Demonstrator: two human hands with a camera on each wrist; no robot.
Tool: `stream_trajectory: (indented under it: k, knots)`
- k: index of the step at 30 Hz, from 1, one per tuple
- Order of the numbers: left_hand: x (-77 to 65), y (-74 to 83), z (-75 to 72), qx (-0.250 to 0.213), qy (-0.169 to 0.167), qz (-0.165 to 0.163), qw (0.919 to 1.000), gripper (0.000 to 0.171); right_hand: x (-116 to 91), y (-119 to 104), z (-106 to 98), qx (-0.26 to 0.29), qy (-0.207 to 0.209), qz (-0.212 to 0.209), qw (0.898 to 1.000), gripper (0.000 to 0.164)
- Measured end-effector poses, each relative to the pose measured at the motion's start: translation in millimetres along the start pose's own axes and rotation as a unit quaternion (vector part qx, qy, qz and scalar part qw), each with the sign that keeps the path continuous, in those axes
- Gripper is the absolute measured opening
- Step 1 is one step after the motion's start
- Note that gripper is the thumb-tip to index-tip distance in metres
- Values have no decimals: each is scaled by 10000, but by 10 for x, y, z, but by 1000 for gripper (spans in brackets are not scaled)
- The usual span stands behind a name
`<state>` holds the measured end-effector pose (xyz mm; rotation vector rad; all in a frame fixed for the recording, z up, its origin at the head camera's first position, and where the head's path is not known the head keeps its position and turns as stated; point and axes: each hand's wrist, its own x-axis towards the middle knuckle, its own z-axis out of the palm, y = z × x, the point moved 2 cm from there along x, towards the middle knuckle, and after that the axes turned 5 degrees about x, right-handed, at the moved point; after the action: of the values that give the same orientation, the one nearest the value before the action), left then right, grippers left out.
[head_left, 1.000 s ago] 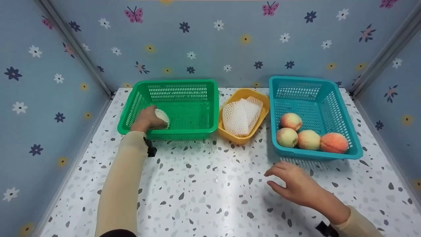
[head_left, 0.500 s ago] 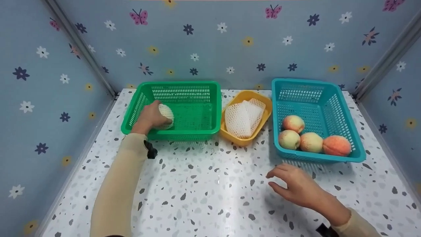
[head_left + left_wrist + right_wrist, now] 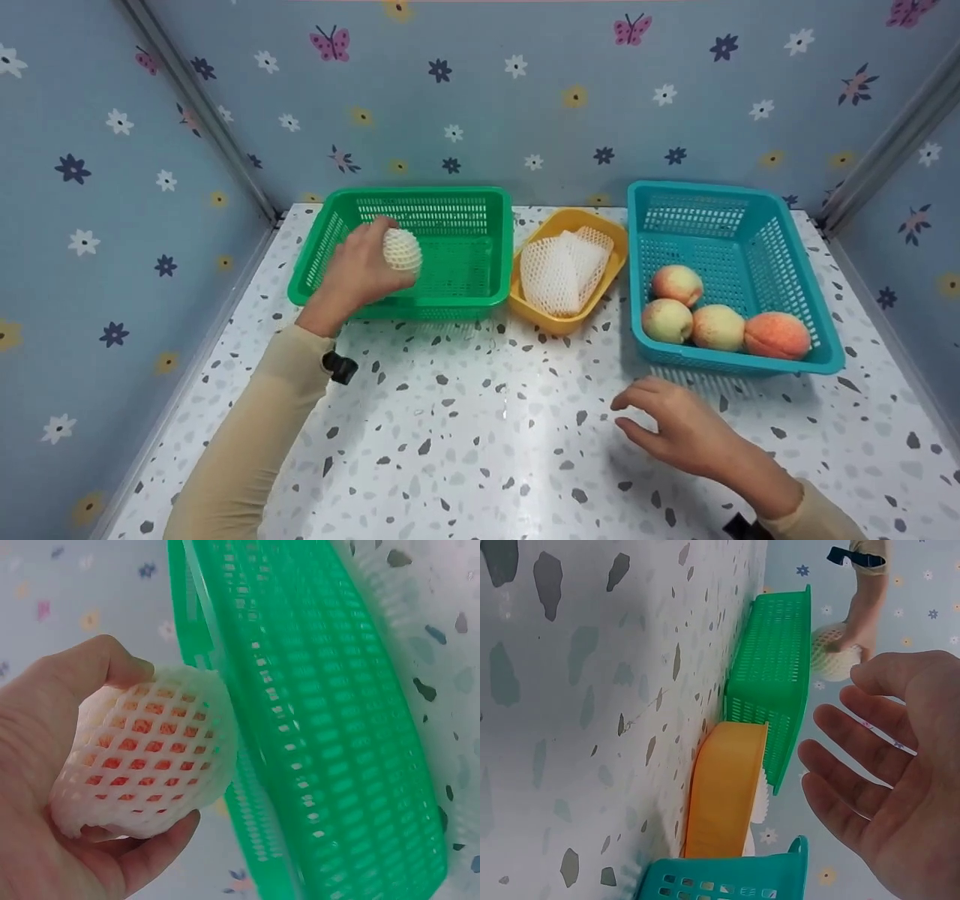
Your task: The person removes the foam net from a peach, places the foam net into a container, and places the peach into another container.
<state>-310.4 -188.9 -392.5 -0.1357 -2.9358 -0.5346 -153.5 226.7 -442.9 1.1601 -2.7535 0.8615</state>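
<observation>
My left hand grips a peach in a white foam net, raised at the rim of the green basket. In the left wrist view, reddish peach skin shows through the mesh of the foam net, with thumb and fingers curled around its sides. Over the table, in front of the blue basket, hangs my right hand, fingers loosely bent and holding nothing. Several bare peaches lie along the near left part of the blue basket.
Between the two baskets stands a small yellow bin with white foam nets in it. Speckled white tabletop stretches in front. Flower-patterned panels enclose the back and both sides.
My left hand has lifted the netted peach up from inside the green basket and a little to the right. My right hand keeps its place. The head view has shifted slightly.
</observation>
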Motion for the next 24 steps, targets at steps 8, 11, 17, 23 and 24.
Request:
stream_trajectory:
  k: [8, 11, 17, 23, 24]
  knots:
    - [-430, 343, -113, -79, 797, 740, 9940, 70, -27, 6, -15, 86, 138, -111, 9998, 15]
    - [-611, 483, -121, -236, 976, 1053, 9894, 69, -34, 12, -30, 49, 198, -75, 9998, 16]
    - [-894, 710, -76, -532, 964, 1348, 9847, 69, -20, 6, -14, 55, 194, -70, 9998, 17]
    - [-1077, 842, -11, -758, 845, 1403, 9836, 68, 15, -7, 3, 133, 98, 7, 9999, 16]
    - [-1095, 863, -3, -791, 856, 1413, 9831, 67, 19, -6, 5, 133, 72, 21, 9999, 16]
